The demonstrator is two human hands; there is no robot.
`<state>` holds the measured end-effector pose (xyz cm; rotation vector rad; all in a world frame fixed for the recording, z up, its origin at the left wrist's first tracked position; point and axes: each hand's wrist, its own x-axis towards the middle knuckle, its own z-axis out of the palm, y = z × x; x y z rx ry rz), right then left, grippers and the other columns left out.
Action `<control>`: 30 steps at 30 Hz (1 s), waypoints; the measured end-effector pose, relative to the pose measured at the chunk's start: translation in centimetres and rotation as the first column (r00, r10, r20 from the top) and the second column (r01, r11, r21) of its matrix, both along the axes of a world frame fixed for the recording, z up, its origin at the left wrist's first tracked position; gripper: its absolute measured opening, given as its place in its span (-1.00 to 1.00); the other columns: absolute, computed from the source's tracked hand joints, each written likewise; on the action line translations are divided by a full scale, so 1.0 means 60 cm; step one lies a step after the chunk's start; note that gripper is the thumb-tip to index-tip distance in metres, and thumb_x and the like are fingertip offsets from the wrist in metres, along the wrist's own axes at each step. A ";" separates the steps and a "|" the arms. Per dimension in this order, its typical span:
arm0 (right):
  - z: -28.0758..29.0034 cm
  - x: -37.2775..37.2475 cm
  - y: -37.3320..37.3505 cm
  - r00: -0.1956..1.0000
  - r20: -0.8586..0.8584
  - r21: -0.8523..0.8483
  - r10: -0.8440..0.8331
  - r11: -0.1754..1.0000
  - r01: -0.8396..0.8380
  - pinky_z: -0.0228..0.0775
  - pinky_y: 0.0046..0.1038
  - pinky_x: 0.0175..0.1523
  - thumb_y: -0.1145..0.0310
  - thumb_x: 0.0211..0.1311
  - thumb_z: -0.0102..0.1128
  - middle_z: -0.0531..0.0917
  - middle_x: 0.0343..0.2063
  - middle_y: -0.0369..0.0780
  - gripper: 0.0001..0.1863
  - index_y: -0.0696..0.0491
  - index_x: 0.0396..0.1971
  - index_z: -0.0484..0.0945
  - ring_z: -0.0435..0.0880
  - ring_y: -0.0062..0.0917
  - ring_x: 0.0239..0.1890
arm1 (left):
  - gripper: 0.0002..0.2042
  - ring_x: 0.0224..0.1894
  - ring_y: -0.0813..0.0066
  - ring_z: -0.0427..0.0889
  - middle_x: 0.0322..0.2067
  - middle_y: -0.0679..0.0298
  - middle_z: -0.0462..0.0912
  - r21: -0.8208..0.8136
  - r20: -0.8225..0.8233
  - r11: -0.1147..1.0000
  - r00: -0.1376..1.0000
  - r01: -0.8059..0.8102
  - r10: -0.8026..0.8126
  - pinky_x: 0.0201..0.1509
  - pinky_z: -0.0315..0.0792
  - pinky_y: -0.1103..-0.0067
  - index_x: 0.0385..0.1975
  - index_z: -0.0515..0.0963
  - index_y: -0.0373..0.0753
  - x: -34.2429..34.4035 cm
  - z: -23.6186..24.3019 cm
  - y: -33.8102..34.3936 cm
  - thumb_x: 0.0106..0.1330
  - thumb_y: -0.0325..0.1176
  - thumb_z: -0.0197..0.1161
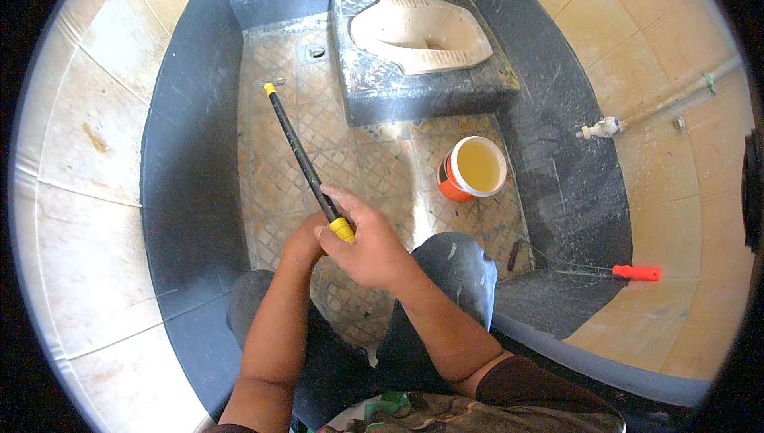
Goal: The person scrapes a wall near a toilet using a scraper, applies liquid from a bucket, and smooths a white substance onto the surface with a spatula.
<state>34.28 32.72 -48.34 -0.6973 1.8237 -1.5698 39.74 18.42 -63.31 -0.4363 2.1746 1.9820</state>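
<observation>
Right hand (366, 246) clenches black rod (302, 156) near its yellow end, tip pointing up-left toward floor

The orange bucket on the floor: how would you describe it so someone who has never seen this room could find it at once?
Start at the squat toilet pan set in its raised dark step at the far end of the tiled floor. Just in front of that step's right corner, on the floor, stands the orange bucket. It is the only round container here, with a white rim and yellowish liquid inside.

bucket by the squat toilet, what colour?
Orange outside, white inside, holding yellowish liquid: the bucket shows best in the head view.
</observation>
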 end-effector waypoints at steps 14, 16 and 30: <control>-0.043 -0.005 -0.036 0.973 -0.226 0.171 0.045 0.985 -0.006 0.45 -0.36 0.14 0.31 0.23 0.31 0.65 -0.06 0.08 -0.40 0.29 0.21 0.43 0.65 -0.30 0.01 | -0.73 -0.19 0.07 0.71 -0.24 0.09 0.76 -0.219 0.174 0.958 0.974 0.183 -0.146 -0.08 0.55 0.30 -0.24 0.66 -0.12 -0.018 -0.103 -0.043 0.05 -0.25 0.40; -0.040 0.003 -0.051 0.969 -0.237 0.165 0.073 0.986 -0.034 0.49 -0.37 0.06 0.30 0.23 0.31 0.67 -0.13 0.05 -0.40 0.28 0.22 0.43 0.67 -0.34 -0.08 | -0.72 -0.17 0.05 0.70 -0.21 0.10 0.75 -0.255 0.187 0.947 0.971 0.194 -0.148 -0.06 0.55 0.29 -0.21 0.66 -0.12 -0.009 -0.151 -0.069 0.05 -0.25 0.41; -0.057 0.005 -0.059 0.955 -0.277 0.169 0.103 0.984 -0.057 0.52 -0.40 -0.03 0.26 0.25 0.32 0.68 -0.20 -0.03 -0.38 0.27 0.23 0.41 0.67 -0.43 -0.17 | -0.67 -0.09 0.07 0.68 -0.11 0.10 0.72 -0.254 0.120 0.953 0.983 0.164 -0.138 0.00 0.53 0.31 -0.11 0.63 -0.12 -0.004 -0.007 -0.042 0.10 -0.25 0.38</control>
